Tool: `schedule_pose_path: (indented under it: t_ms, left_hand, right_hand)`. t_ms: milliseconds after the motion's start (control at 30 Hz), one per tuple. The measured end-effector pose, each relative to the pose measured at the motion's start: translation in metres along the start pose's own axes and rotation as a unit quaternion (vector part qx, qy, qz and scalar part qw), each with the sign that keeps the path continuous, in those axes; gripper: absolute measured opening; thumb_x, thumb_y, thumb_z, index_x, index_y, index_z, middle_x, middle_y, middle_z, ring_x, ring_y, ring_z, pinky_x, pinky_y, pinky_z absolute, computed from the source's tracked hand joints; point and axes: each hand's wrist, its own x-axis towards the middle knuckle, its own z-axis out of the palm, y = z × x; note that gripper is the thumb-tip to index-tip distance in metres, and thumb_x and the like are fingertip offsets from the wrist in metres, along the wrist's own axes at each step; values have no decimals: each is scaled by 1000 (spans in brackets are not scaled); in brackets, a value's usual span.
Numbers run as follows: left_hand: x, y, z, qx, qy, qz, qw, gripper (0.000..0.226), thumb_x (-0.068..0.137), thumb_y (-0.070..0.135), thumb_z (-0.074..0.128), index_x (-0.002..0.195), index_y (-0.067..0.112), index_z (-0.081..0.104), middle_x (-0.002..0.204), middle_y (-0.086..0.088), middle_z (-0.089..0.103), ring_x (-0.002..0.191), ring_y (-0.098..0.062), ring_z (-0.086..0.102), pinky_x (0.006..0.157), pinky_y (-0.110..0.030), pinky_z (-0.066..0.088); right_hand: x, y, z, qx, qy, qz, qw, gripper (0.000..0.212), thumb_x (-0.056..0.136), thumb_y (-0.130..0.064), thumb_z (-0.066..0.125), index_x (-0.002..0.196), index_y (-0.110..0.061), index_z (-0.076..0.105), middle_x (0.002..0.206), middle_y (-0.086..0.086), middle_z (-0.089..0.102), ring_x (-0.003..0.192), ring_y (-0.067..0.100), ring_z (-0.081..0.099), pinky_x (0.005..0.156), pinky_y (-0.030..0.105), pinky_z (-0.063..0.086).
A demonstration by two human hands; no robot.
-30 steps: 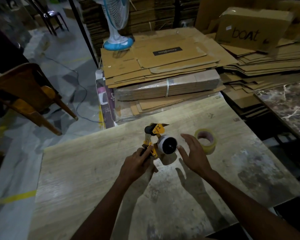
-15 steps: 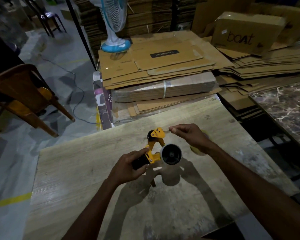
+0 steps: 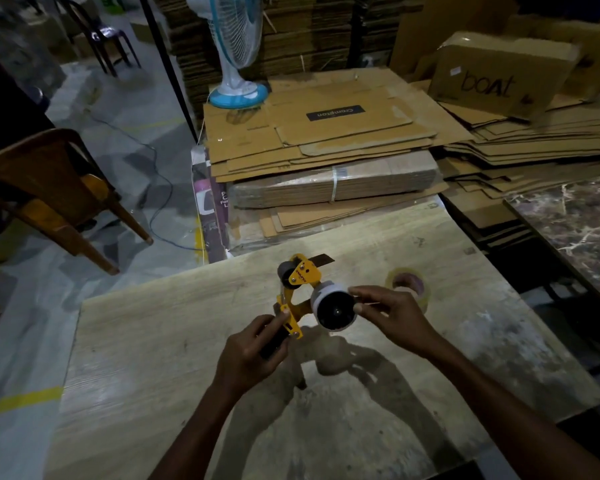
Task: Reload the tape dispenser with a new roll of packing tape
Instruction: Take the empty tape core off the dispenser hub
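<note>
A yellow tape dispenser (image 3: 300, 287) is held above the pale wooden table (image 3: 160, 341). My left hand (image 3: 253, 351) grips its black handle from below. On its right side sits a white-rimmed hub with a black face (image 3: 335, 308). My right hand (image 3: 392, 315) pinches the right edge of that hub with thumb and fingers. A roll of clear packing tape (image 3: 409, 284) lies flat on the table just behind my right hand, partly hidden by the fingers.
Stacks of flattened cardboard (image 3: 326, 143) lie beyond the table's far edge, with a fan (image 3: 238, 57) and a "boat" box (image 3: 499, 74) on them. A wooden chair (image 3: 49, 192) stands at the left. A marble top (image 3: 575, 220) is at the right.
My right hand came down from the dispenser's front blade end to the hub and now pinches its edge. The tape roll behind it shows again. My left hand keeps the handle.
</note>
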Motion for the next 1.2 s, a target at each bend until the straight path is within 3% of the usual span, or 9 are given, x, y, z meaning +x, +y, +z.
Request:
schedule_pose_path:
  t_ms: [100, 200, 367, 567, 733, 900, 1000, 1100, 1200]
  left_hand:
    - [-5, 3, 5, 14, 23, 7, 1000, 76, 83, 22, 80, 148, 17, 42, 111, -10, 69, 75, -14, 67, 58, -23, 57]
    - [-5, 3, 9, 0, 29, -10, 1000, 86, 79, 18, 85, 152, 20, 38, 113, -9, 68, 78, -14, 67, 59, -24, 57]
    - [3, 8, 13, -38, 18, -44, 998, 88, 82, 21, 83, 155, 28, 35, 113, -5, 66, 81, -13, 66, 60, -24, 57]
    - [6, 11, 15, -57, 14, -49, 997, 88, 81, 20, 84, 155, 31, 36, 114, -4, 66, 82, -13, 66, 63, -20, 57]
    - [1, 12, 15, -55, 15, -30, 998, 89, 82, 22, 84, 155, 35, 34, 118, -8, 67, 85, -14, 69, 67, -22, 60]
    - [-8, 10, 19, -55, 22, -32, 998, 80, 83, 23, 81, 152, 29, 40, 118, -10, 67, 85, -14, 69, 66, -22, 59]
    - [-10, 9, 19, -72, 8, -54, 996, 82, 83, 23, 79, 153, 33, 38, 117, -5, 67, 82, -11, 67, 64, -21, 58]
    - [-7, 9, 23, -126, -11, -114, 985, 75, 82, 26, 80, 149, 32, 47, 110, 3, 68, 81, -8, 65, 63, -26, 55]
    - [-9, 3, 35, -149, -47, -156, 975, 71, 84, 37, 78, 149, 34, 49, 111, 3, 72, 84, -10, 69, 66, -33, 56]
  right_hand:
    - [-8, -3, 9, -8, 26, -24, 999, 49, 82, -24, 83, 128, -16, 68, 125, -5, 69, 112, 7, 67, 85, 29, 60]
    - [-11, -7, 21, -63, 51, -59, 995, 73, 71, -36, 91, 135, -17, 60, 133, -3, 61, 119, 9, 61, 84, 27, 60]
    - [-12, -9, 45, -189, 35, -41, 981, 100, 68, -56, 82, 151, -25, 36, 148, 4, 40, 136, 22, 41, 106, 32, 46]
    - [-10, -8, 49, -266, 63, -90, 958, 85, 74, -25, 85, 146, -18, 41, 146, 11, 42, 133, 29, 45, 94, 38, 57]
    - [-16, -4, 49, -357, 27, -169, 918, 77, 74, -8, 81, 143, -8, 47, 147, 22, 43, 136, 37, 44, 105, 45, 50]
    - [-19, -7, 52, -393, 16, -197, 898, 69, 78, -7, 73, 143, -7, 49, 148, 25, 44, 138, 38, 44, 109, 45, 46]
    - [-19, -7, 51, -355, 2, -139, 924, 82, 72, -16, 82, 145, -13, 46, 147, 16, 45, 134, 31, 46, 101, 41, 54]
    - [-12, -2, 49, -279, 18, -2, 960, 88, 66, -43, 78, 145, -20, 45, 136, 6, 50, 122, 24, 51, 87, 36, 56]
    - [-4, 11, 50, -269, -21, 87, 959, 93, 59, -59, 71, 141, -20, 51, 121, 9, 57, 109, 27, 57, 83, 36, 52]
